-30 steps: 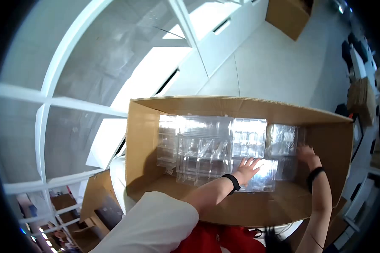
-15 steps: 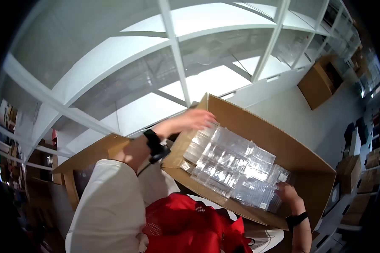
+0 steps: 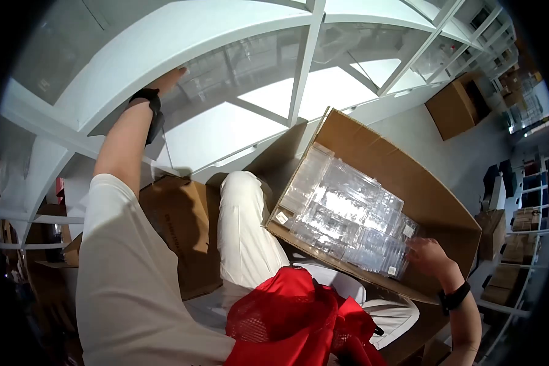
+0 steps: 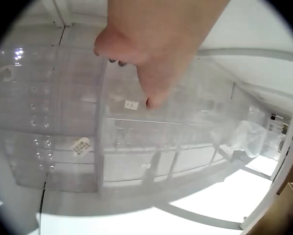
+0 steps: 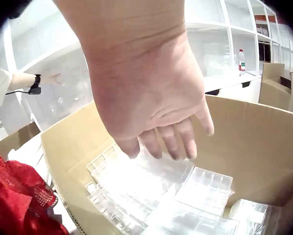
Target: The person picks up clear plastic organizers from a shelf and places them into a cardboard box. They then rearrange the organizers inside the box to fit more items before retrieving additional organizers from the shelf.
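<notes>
My left hand (image 3: 169, 81) reaches into a white shelf bay, its fingers close to clear plastic boxes (image 3: 244, 58) stacked against the back. In the left wrist view, the thumb of the left hand (image 4: 146, 54) points down in front of these boxes (image 4: 70, 107), some bearing small white labels. My right hand (image 3: 430, 257) is at the right end of a cardboard carton (image 3: 402, 155) that holds several clear compartment boxes (image 3: 348, 201). From the right wrist, the right hand (image 5: 149, 98) shows relaxed fingers hanging over the boxes (image 5: 205, 188), gripping none of them.
White shelving (image 3: 302, 79) curves round the front and left. A second carton (image 3: 183, 238) stands by the person's knee, and another carton (image 3: 454, 110) is on the floor at the far right. A bottle (image 5: 241, 62) stands on a shelf.
My left hand has left the boxes in the carton, passed over its left edge, and gone up into the shelf. The right hand stays at the carton's right end. The view has turned left.
</notes>
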`<move>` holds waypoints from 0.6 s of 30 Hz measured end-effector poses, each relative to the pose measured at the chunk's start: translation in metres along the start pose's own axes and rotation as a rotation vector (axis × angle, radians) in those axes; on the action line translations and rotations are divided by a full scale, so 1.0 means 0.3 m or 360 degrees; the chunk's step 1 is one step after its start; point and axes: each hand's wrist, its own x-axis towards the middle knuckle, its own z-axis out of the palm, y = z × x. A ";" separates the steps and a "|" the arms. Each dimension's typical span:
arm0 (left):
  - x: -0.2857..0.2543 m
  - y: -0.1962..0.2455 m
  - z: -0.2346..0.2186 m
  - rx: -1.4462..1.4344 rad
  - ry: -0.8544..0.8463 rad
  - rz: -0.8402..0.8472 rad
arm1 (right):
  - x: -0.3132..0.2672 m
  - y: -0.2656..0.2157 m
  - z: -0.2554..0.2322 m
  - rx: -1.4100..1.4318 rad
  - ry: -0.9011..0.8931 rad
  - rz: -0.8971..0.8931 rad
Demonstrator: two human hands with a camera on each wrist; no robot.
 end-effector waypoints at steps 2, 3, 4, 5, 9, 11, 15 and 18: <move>0.049 -0.096 0.098 0.0336 0.0092 0.0089 | 0.004 -0.027 -0.014 0.0042 -0.0075 -0.0002; 0.073 -0.101 0.126 0.0653 0.0011 0.0050 | 0.013 -0.034 -0.008 0.0013 -0.0101 -0.0017; 0.071 -0.113 0.143 0.0696 0.0124 0.0102 | 0.026 -0.038 0.008 -0.0017 -0.0124 -0.0034; 0.066 -0.126 0.159 0.0739 0.0237 0.0152 | 0.035 -0.042 0.018 -0.0048 -0.0148 -0.0053; 0.077 -0.110 0.166 0.0845 0.0249 0.0302 | 0.071 -0.081 0.005 -0.0097 -0.0260 -0.0106; 0.089 -0.098 0.189 0.0683 0.0257 0.0222 | 0.094 -0.094 -0.010 -0.0103 -0.0308 -0.0105; 0.146 -0.192 0.227 0.0220 0.0488 0.0354 | 0.132 -0.089 -0.019 -0.0145 -0.0351 -0.0129; 0.171 -0.250 0.232 0.0081 0.0882 0.0480 | 0.166 -0.129 -0.053 -0.0163 -0.0367 -0.0147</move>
